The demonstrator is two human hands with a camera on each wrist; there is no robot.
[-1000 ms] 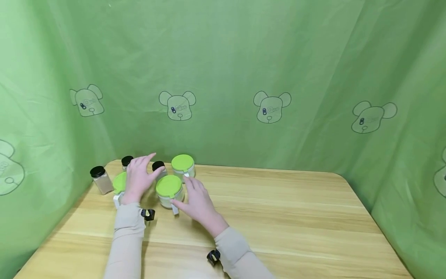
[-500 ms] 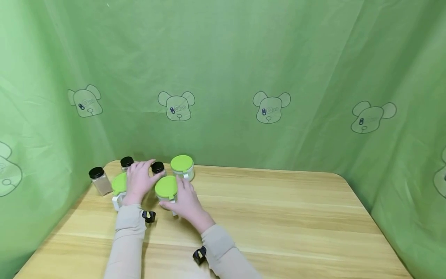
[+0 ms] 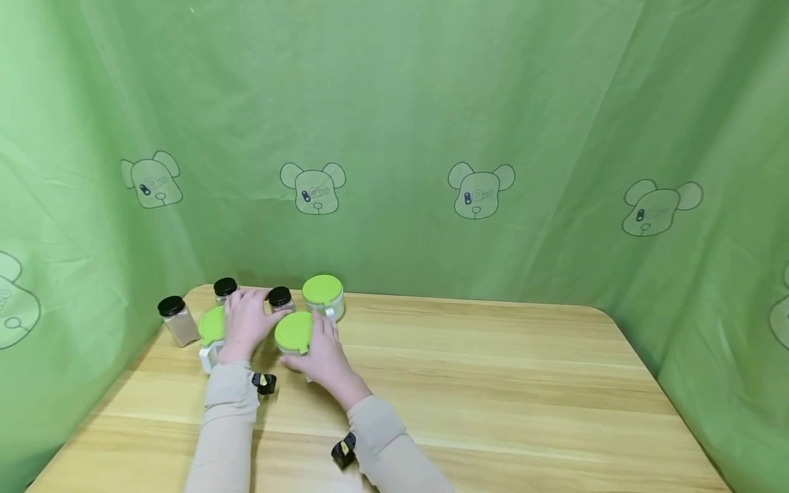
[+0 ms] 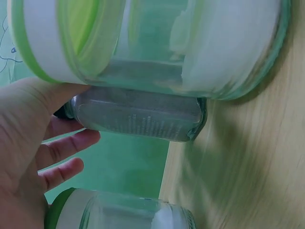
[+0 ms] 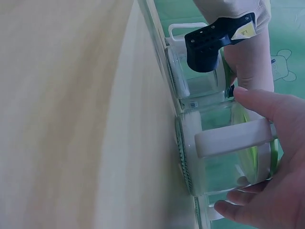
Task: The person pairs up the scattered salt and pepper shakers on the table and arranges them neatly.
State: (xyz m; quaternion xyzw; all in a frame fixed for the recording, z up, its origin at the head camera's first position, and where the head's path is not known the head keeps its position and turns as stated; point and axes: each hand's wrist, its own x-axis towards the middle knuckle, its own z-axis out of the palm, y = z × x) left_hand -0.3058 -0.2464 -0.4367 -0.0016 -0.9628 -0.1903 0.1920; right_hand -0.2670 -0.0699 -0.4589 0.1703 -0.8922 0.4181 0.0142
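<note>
My right hand [image 3: 327, 356] grips a glass seasoning jar with a green lid [image 3: 292, 332] from its near right side. In the right wrist view, the thumb lies on one side of this jar [image 5: 217, 164] and the fingers curl round the other; its white handle [image 5: 233, 138] faces the palm. My left hand [image 3: 246, 322] is at a black-capped jar [image 3: 280, 296], thumb in front of it and fingers loosely spread to its left. In the left wrist view, fingertips come right to the edge of that square jar [image 4: 138, 112]. The left hand partly covers another green-lidded jar [image 3: 212, 325].
One more green-lidded jar [image 3: 323, 291] stands behind the gripped one. Two black-capped jars [image 3: 179, 323] [image 3: 225, 287] stand at the table's back left. The wooden table [image 3: 493, 383] extends to the right, and a green curtain [image 3: 394, 123] surrounds it.
My right hand has moved left and closed round the front green-lidded jar. My left hand has dropped slightly beside the black-capped jar. The jars stand where they were.
</note>
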